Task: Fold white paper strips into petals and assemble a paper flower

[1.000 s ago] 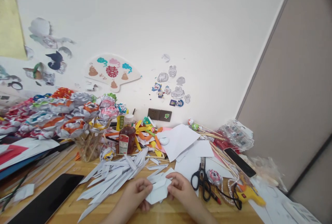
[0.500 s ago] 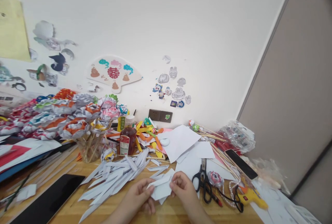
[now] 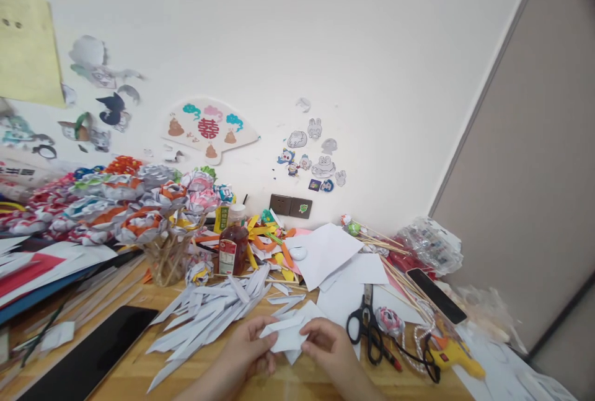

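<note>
A folded piece of white paper (image 3: 289, 334) is held between my two hands above the wooden table. My left hand (image 3: 255, 344) pinches its left edge between thumb and fingers. On the opposite edge, the thumb and fingertips of my right hand (image 3: 325, 340) are closed on the same paper. Behind and left of it lies a heap of folded white paper strips (image 3: 211, 314). Black-handled scissors (image 3: 367, 326) rest to the right of my right hand, beside a rolled paper flower (image 3: 388, 320).
A yellow glue gun (image 3: 458, 357) lies at the right, near a phone (image 3: 437, 294). White sheets (image 3: 328, 255) and a bottle of dark red liquid (image 3: 233, 246) stand behind. Many paper flowers (image 3: 142, 222) fill the back left; a black tablet-like device (image 3: 93, 354) lies front left.
My fingers have shifted slightly on the folded paper, and its flaps sit at a different angle. The whole view has moved a little, so things appear farther right.
</note>
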The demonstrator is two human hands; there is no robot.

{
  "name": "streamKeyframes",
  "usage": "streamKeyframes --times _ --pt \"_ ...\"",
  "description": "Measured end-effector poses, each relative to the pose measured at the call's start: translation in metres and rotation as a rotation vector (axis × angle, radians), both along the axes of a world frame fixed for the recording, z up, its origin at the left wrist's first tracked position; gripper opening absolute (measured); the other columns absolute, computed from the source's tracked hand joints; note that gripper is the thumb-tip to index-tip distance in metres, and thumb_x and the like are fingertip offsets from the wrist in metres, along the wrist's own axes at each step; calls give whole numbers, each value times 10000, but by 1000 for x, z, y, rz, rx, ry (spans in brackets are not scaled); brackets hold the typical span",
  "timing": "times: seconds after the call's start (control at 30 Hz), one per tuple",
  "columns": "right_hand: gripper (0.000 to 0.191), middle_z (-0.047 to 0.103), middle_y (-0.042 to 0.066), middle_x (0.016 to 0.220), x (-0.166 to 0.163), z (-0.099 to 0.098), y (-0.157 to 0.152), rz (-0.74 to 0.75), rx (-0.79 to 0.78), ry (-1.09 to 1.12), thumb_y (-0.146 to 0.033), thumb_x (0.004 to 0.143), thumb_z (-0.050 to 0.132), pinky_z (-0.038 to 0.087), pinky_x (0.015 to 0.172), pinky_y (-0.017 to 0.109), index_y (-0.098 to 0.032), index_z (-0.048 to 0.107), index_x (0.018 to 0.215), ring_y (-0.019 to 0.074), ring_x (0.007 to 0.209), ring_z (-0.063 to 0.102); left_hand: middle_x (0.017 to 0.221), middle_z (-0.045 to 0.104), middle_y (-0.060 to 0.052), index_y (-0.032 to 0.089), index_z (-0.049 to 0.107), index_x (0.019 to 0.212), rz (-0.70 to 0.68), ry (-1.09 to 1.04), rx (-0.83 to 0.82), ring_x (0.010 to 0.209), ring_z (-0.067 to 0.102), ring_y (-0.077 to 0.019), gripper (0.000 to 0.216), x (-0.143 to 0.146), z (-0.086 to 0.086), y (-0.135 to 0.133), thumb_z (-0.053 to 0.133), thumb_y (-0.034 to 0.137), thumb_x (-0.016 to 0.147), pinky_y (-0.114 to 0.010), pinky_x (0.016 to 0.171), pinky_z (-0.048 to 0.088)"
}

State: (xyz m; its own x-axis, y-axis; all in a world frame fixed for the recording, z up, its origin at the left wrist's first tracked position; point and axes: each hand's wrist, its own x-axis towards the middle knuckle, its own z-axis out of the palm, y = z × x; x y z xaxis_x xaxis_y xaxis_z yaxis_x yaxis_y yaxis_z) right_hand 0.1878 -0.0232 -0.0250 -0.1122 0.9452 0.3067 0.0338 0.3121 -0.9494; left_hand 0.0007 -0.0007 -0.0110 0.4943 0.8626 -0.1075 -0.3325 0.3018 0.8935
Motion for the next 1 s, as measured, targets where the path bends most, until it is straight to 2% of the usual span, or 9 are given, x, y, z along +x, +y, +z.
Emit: streamKeyframes --times 0.13,0.27,0.4,0.57,0.77,1.0 --pt "223 554 -1 653 -1 0 -1 17 5 -24 -308 632 723 403 557 235 -171 651 792 127 577 509 514 622 35 152 573 768 -14 -8 -43 355 503 -41 327 0 6 -2 775 336 589 -125 383 346" --pt "239 596 18 731 -3 3 -5 2 6 -79 -279 597 747 428 577 237 -181 659 796 138 617 540 491 613 27 142 588 752 -56 18 -122 337 483 -43 297 -1 9 -3 772 291 573 -125 355 340" --pt "218 604 21 685 -3 5 -5 -20 20 -98 -328 633 720 437 578 243 -177 675 785 144 605 549 527 619 21 137 599 787 -59 -16 -106 369 493 -39 221 -3 4 -3 725 247 643 -128 390 370" --pt "279 596 7 577 -2 6 -6 -12 -27 -125 -405 675 679 406 481 227 -170 668 826 125 484 516 562 629 17 134 595 831 -68 -62 -115 390 509 -38 229 -6 -4 0 711 244 667 -119 396 356" --pt "274 645 51 691 -2 5 -7 -76 96 -218 -425 733 619 439 588 254 -162 656 799 159 618 562 555 627 22 138 588 797 -71 -21 -138 393 515 -37 236 -5 4 -3 729 248 642 -118 408 363" --pt "315 580 13 600 -4 7 -7 -79 66 -175 -464 777 559 410 550 238 -159 609 717 139 562 519 515 630 21 142 562 740 -126 52 -87 355 531 -54 293 -1 6 -3 752 321 608 -125 356 351"
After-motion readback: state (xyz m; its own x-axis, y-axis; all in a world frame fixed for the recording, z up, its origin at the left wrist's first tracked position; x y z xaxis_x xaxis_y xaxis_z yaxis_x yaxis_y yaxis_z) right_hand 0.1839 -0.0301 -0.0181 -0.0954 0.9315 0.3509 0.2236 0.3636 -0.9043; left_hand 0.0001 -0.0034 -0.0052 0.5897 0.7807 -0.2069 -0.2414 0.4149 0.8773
